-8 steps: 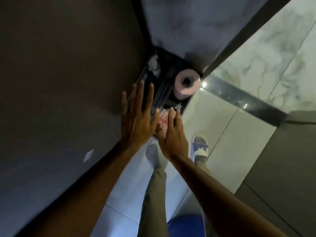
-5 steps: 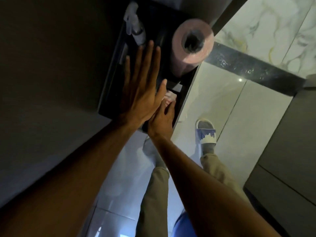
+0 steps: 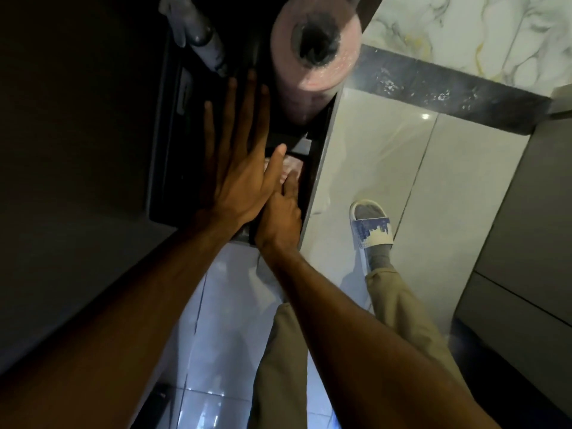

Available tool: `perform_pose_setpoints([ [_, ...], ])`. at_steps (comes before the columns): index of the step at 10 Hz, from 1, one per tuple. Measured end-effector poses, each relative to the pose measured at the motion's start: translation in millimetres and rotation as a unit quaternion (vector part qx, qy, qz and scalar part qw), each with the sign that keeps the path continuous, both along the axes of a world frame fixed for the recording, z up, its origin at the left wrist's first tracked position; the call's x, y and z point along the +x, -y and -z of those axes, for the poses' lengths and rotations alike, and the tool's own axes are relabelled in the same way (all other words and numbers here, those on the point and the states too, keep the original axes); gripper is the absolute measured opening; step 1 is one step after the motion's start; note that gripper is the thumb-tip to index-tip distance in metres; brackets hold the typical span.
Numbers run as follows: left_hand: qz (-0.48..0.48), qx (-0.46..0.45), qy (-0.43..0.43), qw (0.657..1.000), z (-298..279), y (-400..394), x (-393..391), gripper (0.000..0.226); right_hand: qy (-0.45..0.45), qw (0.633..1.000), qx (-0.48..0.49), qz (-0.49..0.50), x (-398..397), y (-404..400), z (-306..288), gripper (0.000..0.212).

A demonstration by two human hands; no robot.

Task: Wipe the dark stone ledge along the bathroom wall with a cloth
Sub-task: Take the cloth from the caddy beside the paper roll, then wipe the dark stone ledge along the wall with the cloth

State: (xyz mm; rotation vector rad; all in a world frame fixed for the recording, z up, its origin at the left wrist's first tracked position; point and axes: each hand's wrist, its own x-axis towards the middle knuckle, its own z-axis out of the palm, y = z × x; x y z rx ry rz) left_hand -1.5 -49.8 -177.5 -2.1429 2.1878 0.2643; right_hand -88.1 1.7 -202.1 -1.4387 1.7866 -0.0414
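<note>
A dark stone ledge (image 3: 167, 156) runs along the wall at upper centre. My left hand (image 3: 238, 168) lies flat on it, fingers spread and pointing away from me, holding nothing. Right beside it, my right hand (image 3: 280, 218) presses on a pale pink cloth (image 3: 291, 165) at the ledge's near end. Only a small part of the cloth shows past my fingers. A pink toilet roll (image 3: 315, 48) stands on the ledge just beyond my left fingertips.
A grey-white object (image 3: 198, 35), blurred, lies on the ledge at the far left. Glossy floor tiles (image 3: 371, 168) spread to the right, with my slippered foot (image 3: 371, 224) on them. A grey cabinet (image 3: 532, 243) stands at the right edge. A dark wall (image 3: 71, 119) fills the left.
The view has closed in on the ledge. My left hand stays flat; my right hand has curled tighter over the cloth, hiding more of it.
</note>
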Motion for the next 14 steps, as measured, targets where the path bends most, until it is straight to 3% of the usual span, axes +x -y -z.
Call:
perform_pose_setpoints([
  [1,-0.007,0.021,-0.006,1.000,-13,1,3,0.082,0.036,0.998,0.047,0.003,-8,5,-38,0.069],
  [3,-0.023,-0.018,-0.059,0.998,-74,-9,-29,0.077,0.182,0.977,0.084,-0.067,-78,14,-113,0.029],
  [5,0.076,-0.027,-0.098,0.992,-128,-3,-93,0.076,0.173,0.980,0.102,-0.002,-201,50,-168,0.031],
  [7,0.059,0.028,-0.128,0.990,-117,15,-180,0.072,0.106,0.985,0.032,0.136,-288,108,-150,0.041],
  [8,0.056,0.094,-0.082,0.991,-93,24,-234,0.068,0.108,0.974,0.046,0.194,-327,151,-118,0.049],
  [9,0.029,0.168,-0.057,0.984,-69,33,-259,0.072,0.097,0.982,0.039,0.160,-344,174,-94,0.059],
  [10,-0.002,0.202,-0.065,0.977,-16,64,-291,0.081,0.148,0.968,0.040,0.197,-363,207,-38,0.054],
  [11,-0.019,0.187,-0.064,0.980,33,85,-303,0.076,0.206,0.941,0.058,0.263,-365,228,8,0.049],
  [12,-0.014,0.146,-0.068,0.987,127,109,-310,0.076,0.221,0.926,0.069,0.297,-358,248,90,0.051],
  [13,-0.020,0.140,-0.073,0.987,179,124,-311,0.077,0.197,0.944,0.041,0.263,-358,255,137,0.053],
  [14,-0.043,0.156,-0.061,0.985,285,130,-312,0.081,0.107,0.985,-0.036,0.128,-355,258,228,0.061],
])
